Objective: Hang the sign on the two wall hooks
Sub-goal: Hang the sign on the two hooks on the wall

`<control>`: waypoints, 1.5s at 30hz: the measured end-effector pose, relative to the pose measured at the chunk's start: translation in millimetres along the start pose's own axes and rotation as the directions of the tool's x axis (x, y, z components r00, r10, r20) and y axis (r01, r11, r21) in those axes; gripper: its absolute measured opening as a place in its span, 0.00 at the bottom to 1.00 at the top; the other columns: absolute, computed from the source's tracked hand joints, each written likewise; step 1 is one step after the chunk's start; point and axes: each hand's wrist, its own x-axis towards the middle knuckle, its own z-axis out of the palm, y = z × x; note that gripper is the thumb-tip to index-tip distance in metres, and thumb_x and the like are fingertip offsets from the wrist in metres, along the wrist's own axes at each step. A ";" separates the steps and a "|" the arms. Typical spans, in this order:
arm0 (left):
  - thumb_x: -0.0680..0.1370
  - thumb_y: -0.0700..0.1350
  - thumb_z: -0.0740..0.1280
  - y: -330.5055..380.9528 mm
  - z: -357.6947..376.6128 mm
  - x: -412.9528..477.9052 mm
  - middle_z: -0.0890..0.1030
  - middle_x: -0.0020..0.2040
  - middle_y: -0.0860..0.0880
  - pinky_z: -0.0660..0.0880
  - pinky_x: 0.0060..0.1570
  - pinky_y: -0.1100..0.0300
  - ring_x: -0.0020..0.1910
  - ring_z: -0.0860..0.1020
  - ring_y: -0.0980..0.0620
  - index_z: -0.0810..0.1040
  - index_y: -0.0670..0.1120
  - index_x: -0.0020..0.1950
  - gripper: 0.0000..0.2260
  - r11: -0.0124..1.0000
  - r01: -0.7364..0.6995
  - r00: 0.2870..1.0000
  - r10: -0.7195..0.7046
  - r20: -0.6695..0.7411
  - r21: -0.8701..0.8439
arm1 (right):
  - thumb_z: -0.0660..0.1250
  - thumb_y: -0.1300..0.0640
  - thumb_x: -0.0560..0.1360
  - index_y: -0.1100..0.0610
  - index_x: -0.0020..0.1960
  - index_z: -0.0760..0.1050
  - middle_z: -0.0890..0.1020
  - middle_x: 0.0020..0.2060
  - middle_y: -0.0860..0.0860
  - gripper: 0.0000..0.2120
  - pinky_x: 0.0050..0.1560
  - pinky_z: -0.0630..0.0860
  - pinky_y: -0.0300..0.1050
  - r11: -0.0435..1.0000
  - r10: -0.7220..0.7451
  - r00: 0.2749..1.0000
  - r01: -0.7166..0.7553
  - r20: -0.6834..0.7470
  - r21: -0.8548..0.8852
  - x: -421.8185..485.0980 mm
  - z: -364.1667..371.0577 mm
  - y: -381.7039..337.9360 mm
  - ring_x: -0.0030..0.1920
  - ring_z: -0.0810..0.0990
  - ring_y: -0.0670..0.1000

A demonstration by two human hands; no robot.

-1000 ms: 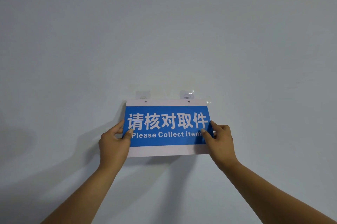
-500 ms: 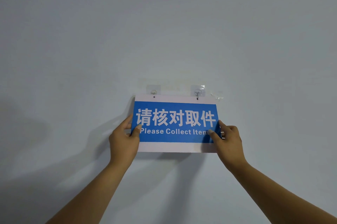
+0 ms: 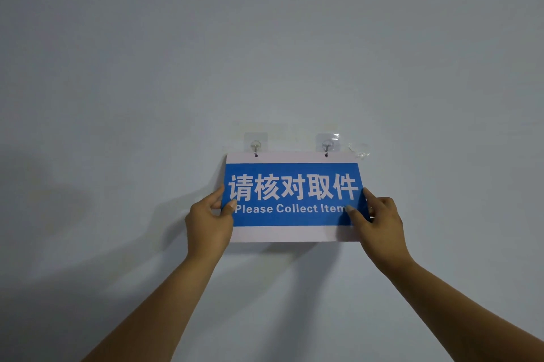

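A blue and white sign (image 3: 294,232) reading "Please Collect Items" lies flat against the pale wall. Two clear adhesive hooks, the left hook (image 3: 255,145) and the right hook (image 3: 326,146), sit just above its top edge. Each hook tip meets a small hole in the sign's white top strip. My left hand (image 3: 209,223) pinches the sign's left edge, thumb on the front. My right hand (image 3: 376,220) pinches the right edge and covers the last letter.
A scrap of clear film (image 3: 359,151) sticks to the wall right of the right hook. The plain wall (image 3: 265,37) fills the whole view. My two forearms rise from the bottom corners.
The sign has risen relative to the hooks: its two holes, first below the hook tips, now sit on them. Both hands stay on its side edges.
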 end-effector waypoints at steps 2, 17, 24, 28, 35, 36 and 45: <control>0.79 0.44 0.71 -3.3 2.3 1.4 0.86 0.60 0.47 0.72 0.30 0.75 0.40 0.80 0.60 0.77 0.48 0.72 0.21 1.000 0.008 1.000 -0.008 -0.014 0.008 | 0.67 0.48 0.78 0.48 0.73 0.68 0.71 0.56 0.49 0.24 0.58 0.79 0.54 1.000 -0.010 1.000 0.011 0.009 -0.017 0.0 -0.3 1.0 0.56 0.76 0.52; 0.82 0.47 0.64 -32.9 40.6 -2.6 0.80 0.58 0.47 0.80 0.50 0.51 0.53 0.81 0.47 0.76 0.50 0.66 0.12 0.991 0.042 0.991 -0.025 -0.129 0.129 | 0.69 0.51 0.77 0.51 0.73 0.67 0.75 0.64 0.54 0.25 0.61 0.77 0.56 0.995 0.101 0.991 -0.100 0.084 -0.025 14.1 18.9 13.8 0.55 0.74 0.50; 0.81 0.57 0.61 -24.1 40.5 14.9 0.80 0.62 0.43 0.80 0.53 0.45 0.56 0.81 0.41 0.73 0.47 0.67 0.19 0.948 0.272 0.961 -0.257 -0.102 0.166 | 0.70 0.51 0.76 0.54 0.74 0.63 0.71 0.69 0.58 0.30 0.61 0.76 0.57 0.984 0.177 0.981 -0.178 0.078 0.001 34.3 22.1 11.9 0.65 0.76 0.59; 0.82 0.57 0.58 -15.2 34.8 30.9 0.79 0.65 0.44 0.77 0.45 0.53 0.57 0.81 0.43 0.72 0.46 0.71 0.22 0.960 0.242 0.968 -0.230 -0.098 0.137 | 0.70 0.50 0.76 0.52 0.73 0.63 0.71 0.68 0.58 0.29 0.61 0.78 0.59 0.977 0.208 0.975 -0.210 0.082 0.022 43.4 23.8 9.5 0.63 0.76 0.59; 0.82 0.61 0.54 -10.9 30.8 39.5 0.82 0.59 0.46 0.82 0.49 0.47 0.52 0.83 0.45 0.70 0.48 0.67 0.21 0.958 0.286 0.958 -0.286 0.006 0.017 | 0.66 0.44 0.77 0.51 0.72 0.66 0.71 0.67 0.57 0.26 0.58 0.80 0.59 0.974 0.217 0.973 -0.221 0.073 0.056 45.6 29.4 7.9 0.61 0.77 0.58; 0.83 0.60 0.55 -11.1 30.9 37.5 0.82 0.59 0.46 0.82 0.45 0.50 0.52 0.84 0.45 0.70 0.47 0.68 0.21 0.960 0.279 0.960 -0.280 0.015 0.017 | 0.66 0.44 0.77 0.51 0.72 0.65 0.72 0.67 0.57 0.26 0.58 0.80 0.59 0.971 0.227 0.971 -0.232 0.075 0.059 44.8 29.8 6.4 0.62 0.77 0.59; 0.83 0.60 0.55 -15.5 29.8 30.0 0.82 0.60 0.47 0.76 0.36 0.58 0.52 0.83 0.48 0.70 0.47 0.69 0.22 0.972 0.223 0.974 -0.225 0.024 0.072 | 0.67 0.43 0.77 0.50 0.71 0.66 0.73 0.66 0.57 0.26 0.58 0.79 0.58 0.956 0.263 0.962 -0.271 0.076 0.116 46.5 33.6 6.5 0.61 0.78 0.58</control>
